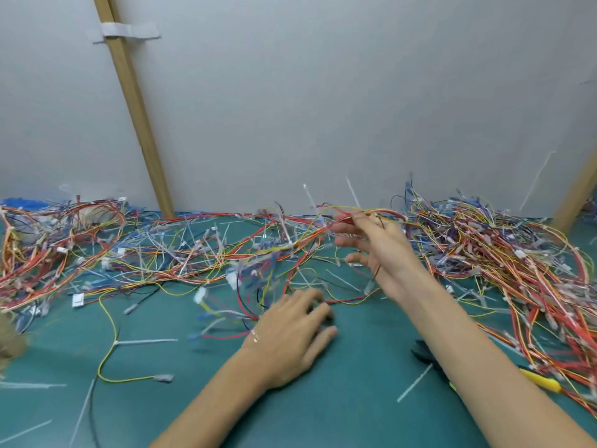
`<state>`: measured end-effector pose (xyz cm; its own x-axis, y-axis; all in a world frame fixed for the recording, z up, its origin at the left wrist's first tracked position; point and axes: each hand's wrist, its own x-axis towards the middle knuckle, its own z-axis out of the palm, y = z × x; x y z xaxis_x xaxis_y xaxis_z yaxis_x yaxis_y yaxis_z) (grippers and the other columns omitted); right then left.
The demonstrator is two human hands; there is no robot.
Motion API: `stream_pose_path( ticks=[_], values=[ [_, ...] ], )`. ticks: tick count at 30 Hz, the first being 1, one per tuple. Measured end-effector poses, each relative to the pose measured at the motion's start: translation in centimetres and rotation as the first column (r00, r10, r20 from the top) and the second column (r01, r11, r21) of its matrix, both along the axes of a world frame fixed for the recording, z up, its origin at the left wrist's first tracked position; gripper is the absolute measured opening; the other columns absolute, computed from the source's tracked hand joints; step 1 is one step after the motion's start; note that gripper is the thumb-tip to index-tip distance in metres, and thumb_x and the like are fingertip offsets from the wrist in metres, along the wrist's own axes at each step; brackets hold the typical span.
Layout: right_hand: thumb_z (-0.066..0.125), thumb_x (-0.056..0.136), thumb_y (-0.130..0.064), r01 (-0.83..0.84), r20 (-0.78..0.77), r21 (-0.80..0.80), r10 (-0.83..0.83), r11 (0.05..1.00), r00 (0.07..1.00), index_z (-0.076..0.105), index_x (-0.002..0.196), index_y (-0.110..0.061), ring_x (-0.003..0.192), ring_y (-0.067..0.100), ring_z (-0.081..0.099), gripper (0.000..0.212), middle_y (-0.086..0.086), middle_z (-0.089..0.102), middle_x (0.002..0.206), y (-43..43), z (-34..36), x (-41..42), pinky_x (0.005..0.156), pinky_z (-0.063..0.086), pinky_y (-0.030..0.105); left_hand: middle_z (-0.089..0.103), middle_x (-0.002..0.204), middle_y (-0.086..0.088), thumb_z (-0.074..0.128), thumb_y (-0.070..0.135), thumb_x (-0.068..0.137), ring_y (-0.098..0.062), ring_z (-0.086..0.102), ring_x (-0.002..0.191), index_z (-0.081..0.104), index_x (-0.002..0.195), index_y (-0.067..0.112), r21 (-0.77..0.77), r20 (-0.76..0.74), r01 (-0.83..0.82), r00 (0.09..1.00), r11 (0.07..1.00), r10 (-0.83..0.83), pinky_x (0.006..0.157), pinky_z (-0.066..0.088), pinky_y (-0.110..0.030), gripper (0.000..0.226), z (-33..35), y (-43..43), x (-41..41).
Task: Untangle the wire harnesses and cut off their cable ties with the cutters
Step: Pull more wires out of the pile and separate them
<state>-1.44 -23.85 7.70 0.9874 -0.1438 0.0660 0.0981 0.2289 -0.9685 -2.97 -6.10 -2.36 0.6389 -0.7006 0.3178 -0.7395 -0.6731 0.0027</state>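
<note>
**Right hand lifts a strand, left hand rests on the desk**

Head view: the right hand (371,247) is raised over the far middle of the green desk (355,409). Its thumb and forefinger pinch a red and yellow harness (391,213), though blur hides the finer grip. White cable ties (353,194) stick up from that strand just beside the fingers. The left hand (290,337) lies palm down at mid-desk, fingers relaxed and holding nothing, at the near edge of the tangle. The cutters (423,355), black-headed with yellow handles, lie on the desk under the right forearm, toward the right edge. Heaped harnesses (517,253) crowd the far right corner.
</note>
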Motion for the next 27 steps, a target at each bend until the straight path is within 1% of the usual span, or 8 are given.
stream_pose_path(
  ticks=[4, 9, 11, 14, 19, 21, 23, 27],
  values=[
    [0.05, 0.104, -0.023, 0.047, 0.038, 0.053, -0.05, 0.997, 0.998, 0.071, 0.099, -0.013, 0.057, 0.009, 0.065, 0.023, -0.001, 0.075, 0.08, -2.1, 1.5, -0.2, 0.042, 0.046, 0.017, 0.049, 0.132, 0.008, 0.032, 0.047, 0.104, -0.016, 0.042, 0.125, 0.05, 0.132, 0.03, -0.074, -0.101, -0.093, 0.991, 0.993, 0.085, 0.11, 0.031, -0.032, 0.037, -0.8, 1.7, 2.8],
    [0.049, 0.104, -0.021, 0.064, 0.045, 0.057, -0.067, 0.996, 0.997, 0.071, 0.095, -0.015, 0.054, 0.008, 0.062, 0.025, -0.003, 0.072, 0.074, -4.1, 2.5, -0.3, 0.041, 0.045, 0.017, 0.062, 0.123, -0.005, 0.046, 0.041, 0.101, -0.025, 0.053, 0.121, 0.058, 0.129, 0.021, -0.134, -0.171, -0.274, 0.953, 0.952, 0.25, 0.101, 0.039, -0.033, 0.036, -1.2, 4.6, 5.2],
    [0.049, 0.104, -0.023, 0.075, 0.044, 0.046, -0.077, 0.996, 0.996, 0.071, 0.097, -0.015, 0.054, 0.007, 0.063, 0.025, -0.004, 0.072, 0.075, -4.7, 2.7, -0.2, 0.041, 0.045, 0.017, 0.064, 0.116, -0.004, 0.053, 0.036, 0.099, -0.025, 0.056, 0.116, 0.061, 0.126, 0.02, -0.22, -0.195, -0.324, 0.939, 0.92, 0.284, 0.098, 0.041, -0.032, 0.032, -1.2, 6.1, 6.0],
    [0.05, 0.104, -0.026, 0.114, 0.053, 0.061, -0.117, 0.992, 0.992, 0.071, 0.095, -0.017, 0.053, 0.006, 0.063, 0.024, -0.006, 0.071, 0.074, -5.9, 3.0, -0.3, 0.041, 0.046, 0.017, 0.061, 0.113, 0.005, 0.063, 0.031, 0.096, -0.015, 0.053, 0.114, 0.061, 0.126, 0.029, -0.343, -0.315, -0.359, 0.915, 0.868, 0.253, 0.103, 0.039, -0.03, 0.031, -0.8, 8.0, 6.5],
    [0.051, 0.103, -0.024, 0.154, 0.043, 0.083, -0.158, 0.985, 0.987, 0.074, 0.079, -0.019, 0.052, 0.009, 0.062, 0.033, -0.003, 0.07, 0.072, -6.9, 2.9, -0.3, 0.041, 0.045, 0.017, 0.069, 0.098, 0.018, 0.069, 0.029, 0.092, 0.001, 0.065, 0.092, 0.067, 0.114, 0.039, -0.598, -0.383, -0.382, 0.908, 0.704, 0.168, 0.089, 0.05, -0.026, 0.025, -0.2, 8.7, 6.4],
    [0.051, 0.103, -0.024, 0.138, 0.038, 0.061, -0.14, 0.989, 0.989, 0.075, 0.082, -0.017, 0.053, 0.009, 0.062, 0.033, -0.003, 0.069, 0.072, -6.9, 2.9, -0.3, 0.041, 0.045, 0.018, 0.071, 0.1, 0.018, 0.064, 0.03, 0.096, 0.002, 0.066, 0.092, 0.064, 0.121, 0.042, -0.692, -0.359, -0.377, 0.919, 0.616, 0.16, 0.085, 0.047, -0.016, 0.028, 0.0, 8.3, 6.0],
    [0.05, 0.103, -0.023, 0.115, 0.03, 0.04, -0.116, 0.993, 0.993, 0.078, 0.073, -0.019, 0.052, 0.009, 0.061, 0.042, -0.003, 0.069, 0.07, -6.7, 3.1, -0.4, 0.041, 0.044, 0.017, 0.069, 0.104, 0.016, 0.057, 0.028, 0.099, 0.001, 0.064, 0.096, 0.06, 0.128, 0.036, -0.738, -0.261, -0.326, 0.945, 0.591, 0.196, 0.084, 0.044, -0.009, 0.031, 0.2, 7.5, 5.4],
    [0.051, 0.103, -0.021, 0.065, 0.033, 0.012, -0.065, 0.998, 0.997, 0.079, 0.065, -0.023, 0.051, 0.008, 0.061, 0.047, -0.003, 0.07, 0.069, -6.3, 3.4, -0.5, 0.041, 0.043, 0.017, 0.058, 0.107, 0.009, 0.049, 0.023, 0.103, -0.008, 0.057, 0.102, 0.058, 0.124, 0.023, -0.741, -0.016, -0.157, 0.976, 0.653, 0.218, 0.092, 0.043, -0.022, 0.023, 1.2, 5.1, 3.4]
  ],
)
